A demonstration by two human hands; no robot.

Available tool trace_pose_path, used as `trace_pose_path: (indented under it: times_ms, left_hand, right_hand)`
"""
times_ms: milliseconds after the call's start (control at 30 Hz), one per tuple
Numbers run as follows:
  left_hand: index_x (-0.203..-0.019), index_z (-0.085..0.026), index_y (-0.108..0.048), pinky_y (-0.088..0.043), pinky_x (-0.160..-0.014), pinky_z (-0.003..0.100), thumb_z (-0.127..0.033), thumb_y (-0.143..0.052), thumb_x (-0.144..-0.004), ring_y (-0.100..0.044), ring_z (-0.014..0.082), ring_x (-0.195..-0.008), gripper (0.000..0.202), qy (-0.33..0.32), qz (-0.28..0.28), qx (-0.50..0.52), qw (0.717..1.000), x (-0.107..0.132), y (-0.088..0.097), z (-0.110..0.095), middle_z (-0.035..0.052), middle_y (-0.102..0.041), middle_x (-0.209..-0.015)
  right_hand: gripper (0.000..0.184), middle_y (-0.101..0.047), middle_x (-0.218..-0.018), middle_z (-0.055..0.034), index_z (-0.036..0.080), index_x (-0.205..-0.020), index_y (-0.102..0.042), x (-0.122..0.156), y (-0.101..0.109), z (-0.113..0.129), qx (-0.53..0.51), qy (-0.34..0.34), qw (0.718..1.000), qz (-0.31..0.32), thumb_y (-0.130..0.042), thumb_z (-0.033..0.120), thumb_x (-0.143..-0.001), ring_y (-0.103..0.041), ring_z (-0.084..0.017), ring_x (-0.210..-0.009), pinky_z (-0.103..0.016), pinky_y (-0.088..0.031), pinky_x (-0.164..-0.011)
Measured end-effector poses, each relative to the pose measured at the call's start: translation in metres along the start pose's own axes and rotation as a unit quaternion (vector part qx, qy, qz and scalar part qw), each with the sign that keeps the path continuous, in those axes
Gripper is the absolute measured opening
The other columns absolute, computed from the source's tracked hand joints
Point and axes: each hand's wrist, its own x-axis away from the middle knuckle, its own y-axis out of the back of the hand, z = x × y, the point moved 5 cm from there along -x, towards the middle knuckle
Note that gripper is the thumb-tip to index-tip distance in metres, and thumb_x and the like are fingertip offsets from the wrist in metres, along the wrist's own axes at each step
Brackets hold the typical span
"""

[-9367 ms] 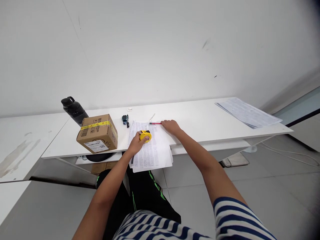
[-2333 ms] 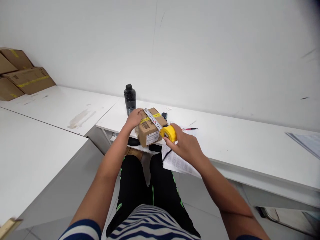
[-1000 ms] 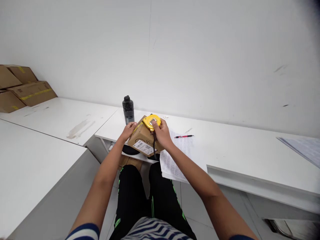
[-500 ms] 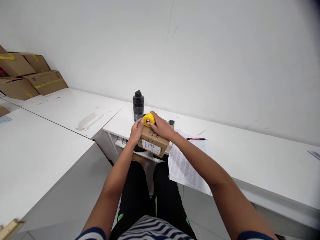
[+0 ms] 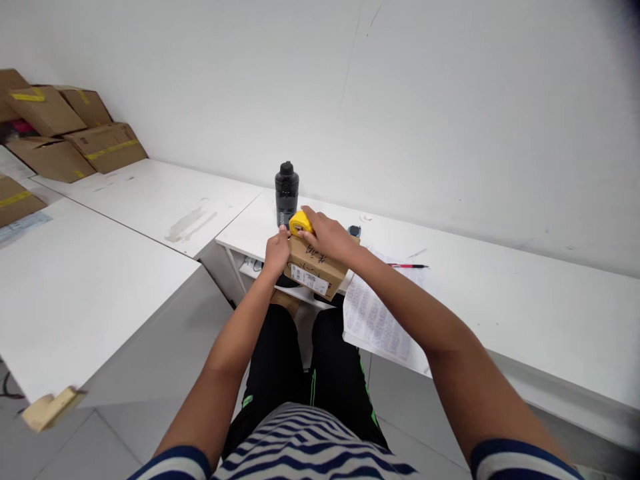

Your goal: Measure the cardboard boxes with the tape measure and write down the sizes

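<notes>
A small cardboard box (image 5: 325, 267) with a white label and black handwriting sits at the front edge of the white desk. My right hand (image 5: 327, 237) is closed round a yellow tape measure (image 5: 301, 223), keeping it over the box's far left corner. My left hand (image 5: 277, 252) is curled at the box's left side, thumb up, close by the tape measure. What lies between its fingers is hidden. Just behind the tape measure a dark water bottle (image 5: 287, 193) stands upright. Past my right wrist a small dark blue object (image 5: 355, 231) shows in part.
Printed sheets (image 5: 375, 313) lie right of the box and overhang the desk edge, with a red and black pen (image 5: 407, 266) on the desk by them. Stacked cartons (image 5: 105, 147) stand far left. A wooden piece (image 5: 53, 407) juts out at lower left. The wall closes off the back.
The tape measure has turned in my right hand and sits slightly apart from my left thumb. My left fingers have curled in more at the box's side. The whole view has shifted a little.
</notes>
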Motion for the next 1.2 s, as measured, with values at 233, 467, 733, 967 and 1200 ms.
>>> trace_pose_path:
  times_ms: [233, 467, 733, 967, 1200]
  left_hand:
    - [-0.113, -0.015, -0.071, -0.048, -0.092, 0.033, -0.059, -0.047, -0.091, -0.064, 0.0232, -0.107, 0.055, -0.045, 0.02, 0.089, 0.995, 0.02, -0.007, -0.005, 0.0108, -0.071, -0.117]
    - [-0.129, -0.012, -0.062, -0.05, -0.092, 0.034, -0.042, -0.068, -0.077, -0.065, 0.0234, -0.106, 0.059, -0.02, 0.029, 0.11, 0.993, 0.022, -0.017, 0.016, 0.0117, -0.068, -0.123]
    - [-0.121, -0.014, -0.068, -0.05, -0.095, 0.032, -0.036, -0.062, -0.081, -0.064, 0.0222, -0.108, 0.046, -0.044, -0.02, 0.053, 0.997, 0.023, -0.02, 0.007, 0.0093, -0.07, -0.119]
    - [-0.119, -0.012, -0.069, -0.051, -0.091, 0.034, -0.037, -0.063, -0.08, -0.066, 0.023, -0.101, 0.047, -0.045, -0.02, 0.045, 0.998, 0.021, -0.014, 0.006, 0.0102, -0.072, -0.114]
    - [-0.114, -0.012, -0.071, -0.05, -0.093, 0.034, -0.037, -0.063, -0.079, -0.065, 0.0229, -0.102, 0.043, -0.078, -0.048, 0.025, 0.995, 0.017, -0.012, 0.003, 0.0111, -0.072, -0.114]
  right_hand:
    - [0.059, -0.062, -0.121, -0.0195, 0.013, -0.148, -0.031, 0.001, -0.001, -0.008, -0.032, -0.002, 0.999, -0.02, -0.043, 0.037, -0.095, -0.063, -0.032, -0.098, -0.038, -0.047, -0.079]
    - [0.059, -0.063, -0.122, -0.0204, 0.012, -0.147, -0.032, 0.001, 0.003, -0.01, -0.04, 0.005, 0.999, -0.006, -0.045, 0.035, -0.094, -0.062, -0.032, -0.101, -0.038, -0.047, -0.081]
    - [0.058, -0.067, -0.115, -0.0163, 0.016, -0.144, -0.038, 0.044, 0.029, -0.03, -0.032, -0.027, 0.999, 0.017, -0.048, 0.04, -0.092, -0.063, -0.031, -0.095, -0.038, -0.048, -0.077]
    - [0.055, -0.069, -0.099, -0.0076, 0.024, -0.142, -0.042, 0.144, 0.052, -0.085, -0.115, -0.104, 0.987, -0.028, -0.049, 0.048, -0.093, -0.062, -0.022, -0.072, -0.035, -0.049, -0.066]
    - [0.062, -0.067, -0.101, -0.0099, 0.022, -0.147, -0.037, 0.178, 0.046, -0.11, -0.152, -0.141, 0.976, -0.071, -0.051, 0.049, -0.092, -0.064, -0.025, -0.082, -0.041, -0.052, -0.072]
